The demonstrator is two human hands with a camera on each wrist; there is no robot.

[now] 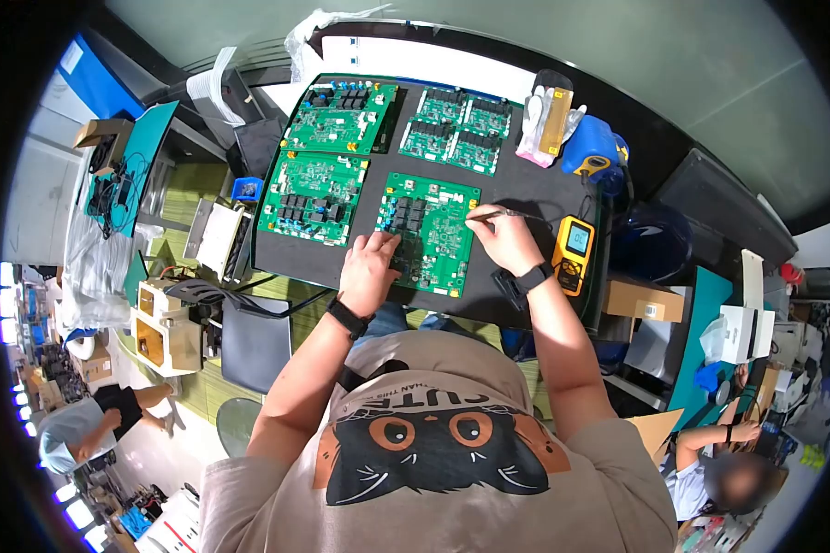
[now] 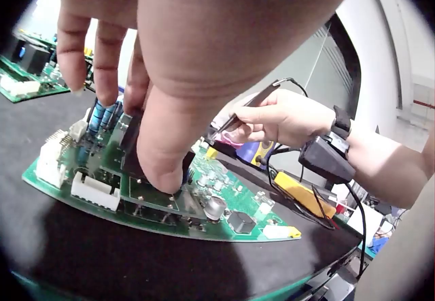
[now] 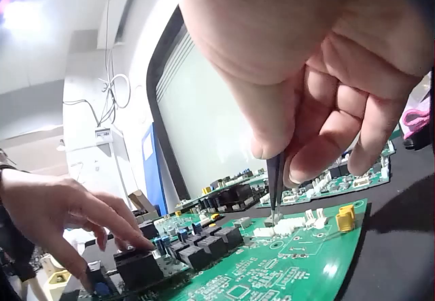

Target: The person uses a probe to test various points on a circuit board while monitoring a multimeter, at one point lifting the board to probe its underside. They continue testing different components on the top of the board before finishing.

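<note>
- The right hand (image 1: 507, 238) is pinching tweezers (image 3: 274, 178) between thumb and fingers, with no slack around the tool.
- The tips are pointing down at small parts beside white connectors (image 3: 291, 225); they seem to be touching, and the step looks to be fine probing or placing, though which cannot be told.
- The next move is probably calling for steady tips and a still board (image 1: 452, 235).
- The left hand (image 1: 367, 269) is resting on that board, thumb apart from fairly straight fingers, touching black parts (image 3: 216, 245), seemingly steadying it.
- The board is lying on the tabletop (image 1: 539, 189), beneath both hands.
- Farther out, a meter (image 1: 574, 251) is lying to the right, large boards (image 1: 314, 198) to the left, and small boards (image 1: 456, 129) beyond.
</note>
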